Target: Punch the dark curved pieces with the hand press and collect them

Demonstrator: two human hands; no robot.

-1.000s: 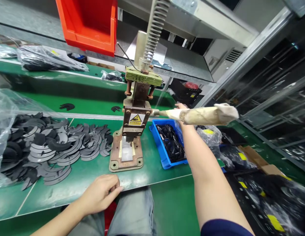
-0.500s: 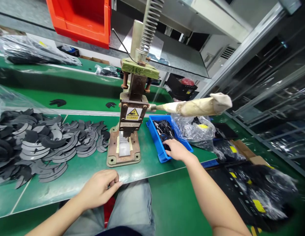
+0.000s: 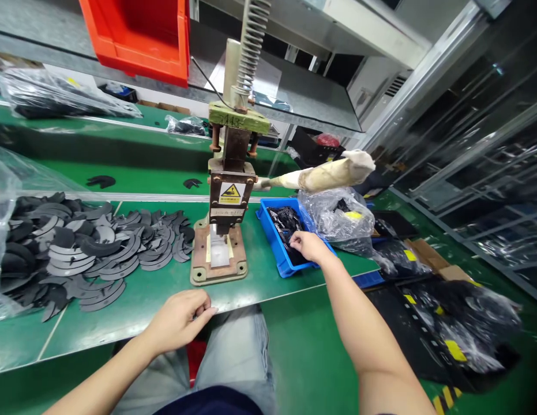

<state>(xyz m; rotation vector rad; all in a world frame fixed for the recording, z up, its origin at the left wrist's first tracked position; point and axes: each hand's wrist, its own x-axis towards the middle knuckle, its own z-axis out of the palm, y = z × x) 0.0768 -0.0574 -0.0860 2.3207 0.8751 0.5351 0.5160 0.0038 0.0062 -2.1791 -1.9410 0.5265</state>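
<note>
My right hand (image 3: pixel 308 246) is over the blue bin (image 3: pixel 286 267) of small black parts (image 3: pixel 285 222), its fingers pinched together at the parts; what they hold is too small to make out. My left hand (image 3: pixel 181 320) rests at the table's front edge with curled fingers, and whether anything is in them is hidden. Between and beyond my hands stands a hand press (image 3: pixel 231 196) with a pale block (image 3: pixel 219 253) on its base. Grey curved pieces (image 3: pixel 104 248) lie heaped to the left of the press.
The press's wrapped lever (image 3: pixel 329 174) sticks out right, above the blue bin. Plastic bags (image 3: pixel 337 219) lie right of the bin. A red bin (image 3: pixel 138 52) sits on the upper shelf. Two dark pieces lie behind the press's level, one being a curved piece (image 3: pixel 101 181).
My right hand has drawn its fingers together and lifted slightly over the blue bin. The view has shifted a little. My left hand stays by the table edge.
</note>
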